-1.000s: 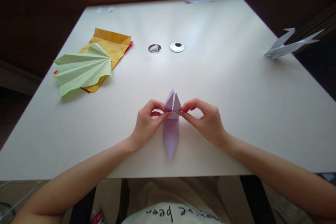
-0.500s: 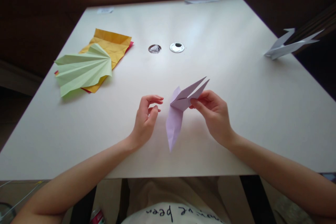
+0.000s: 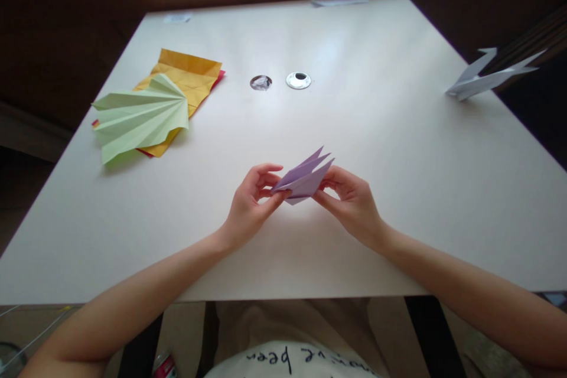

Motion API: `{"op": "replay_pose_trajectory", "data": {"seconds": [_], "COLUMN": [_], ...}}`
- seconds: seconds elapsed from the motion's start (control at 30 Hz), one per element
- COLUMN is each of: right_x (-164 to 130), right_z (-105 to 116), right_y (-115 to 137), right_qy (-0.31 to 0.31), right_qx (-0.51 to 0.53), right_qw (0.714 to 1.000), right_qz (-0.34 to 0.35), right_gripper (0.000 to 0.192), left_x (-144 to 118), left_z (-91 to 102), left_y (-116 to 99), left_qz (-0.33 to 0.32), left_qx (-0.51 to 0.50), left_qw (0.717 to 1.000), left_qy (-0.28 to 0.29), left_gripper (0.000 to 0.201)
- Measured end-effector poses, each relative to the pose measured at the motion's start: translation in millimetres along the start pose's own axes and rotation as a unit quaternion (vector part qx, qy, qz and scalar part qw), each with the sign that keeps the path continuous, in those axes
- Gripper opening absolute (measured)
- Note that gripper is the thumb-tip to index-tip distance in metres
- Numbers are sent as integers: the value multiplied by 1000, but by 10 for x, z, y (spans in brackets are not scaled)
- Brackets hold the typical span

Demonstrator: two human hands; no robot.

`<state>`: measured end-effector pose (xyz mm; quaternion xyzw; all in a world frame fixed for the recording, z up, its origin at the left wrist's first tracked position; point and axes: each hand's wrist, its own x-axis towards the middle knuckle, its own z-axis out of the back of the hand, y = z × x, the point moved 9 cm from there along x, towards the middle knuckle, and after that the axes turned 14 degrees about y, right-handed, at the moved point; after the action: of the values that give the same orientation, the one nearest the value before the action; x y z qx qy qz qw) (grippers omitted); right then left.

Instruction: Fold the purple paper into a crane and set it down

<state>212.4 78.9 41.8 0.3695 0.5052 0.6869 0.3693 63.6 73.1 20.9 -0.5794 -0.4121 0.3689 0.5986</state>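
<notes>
From my remote seat, both bare hands meet over the near middle of the white table (image 3: 398, 147), sharing a folded lilac paper figure (image 3: 305, 177) held just above the tabletop. The left hand (image 3: 250, 204) pinches the figure's left end between thumb and fingertips, while the right hand (image 3: 352, 201) grips its right side, fingers closed on the paper. The figure reads as a flat, layered wedge with two or three sharp points fanning up and to the right, its creases crisp. Half a second ago I saw only the right hand holding it, the left hanging open beside it, and a long pointed flap drooped toward the table; now that flap no longer hangs down, and the points sit lower. Farther out on the left lies a pale green pleated fan (image 3: 139, 115) atop yellow paper (image 3: 188, 77). Mid-table sit two small round discs (image 3: 298, 80). At the far right edge rests a white folded paper bird (image 3: 487, 77).
</notes>
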Motion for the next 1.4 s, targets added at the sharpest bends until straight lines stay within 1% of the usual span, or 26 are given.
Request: {"op": "replay_pose_trajectory", "data": {"seconds": [0.1,0.17,0.23,0.3,0.37,0.43,0.57,0.7,0.77,0.87,0.93,1.03,1.1,1.17,1.23,1.3,1.4], "right_x": [3,21,39,47,48,46,31,25,26,27,29,30,27,22,16,10,8], "right_z": [33,-5,-87,-167,-216,-234,-232,-218,-195,-170,-172,-184,-179,-169,-172,-179,-155], "right_y": [-5,-33,-75,-107,-101,-67,-10,37,31,-17,-43,-54,-53,-51,-46,-40,-39], "right_qy": [-13,9,52,93,118,127,129,121,108,96,97,103,100,95,98,102,84], "right_qx": [1,10,12,-2,-19,-27,-36,-46,-35,2,23,39,41,40,39,39,53], "right_qw": [1000,999,996,992,990,990,990,991,993,995,994,993,994,994,994,993,995], "right_qz": [-16,-37,-64,-85,-82,-62,-38,-22,-22,-32,-34,-32,-32,-34,-35,-34,-26], "right_gripper": [16,22,26,24,21,17,12,12,12,13,12,13,15,15,14,13,12], "left_x": [-8,-6,2,4,2,-2,-8,-18,-28,-33,-25,-11,-7,-6,-5,-6,-14], "left_z": [83,104,86,60,45,42,39,10,12,12,-11,-78,-138,-179,-195,-190,-168], "left_y": [1,10,28,40,44,45,42,27,43,81,87,76,63,43,26,14,15], "left_qz": [5,6,7,6,6,11,19,19,22,25,26,25,21,18,19,19,16], "left_qx": [-6,-21,-40,-54,-59,-58,-62,-25,-24,-55,-47,-19,-25,-32,-24,-13,-13], "left_qw": [999,998,998,998,998,998,998,999,999,998,999,999,997,995,995,995,997], "left_qy": [-45,-56,-47,-34,-27,-26,-26,-13,-17,-21,-5,38,72,93,98,92,79], "left_gripper": [21,17,17,18,19,20,22,18,20,25,22,14,15,20,28,30,21]}}
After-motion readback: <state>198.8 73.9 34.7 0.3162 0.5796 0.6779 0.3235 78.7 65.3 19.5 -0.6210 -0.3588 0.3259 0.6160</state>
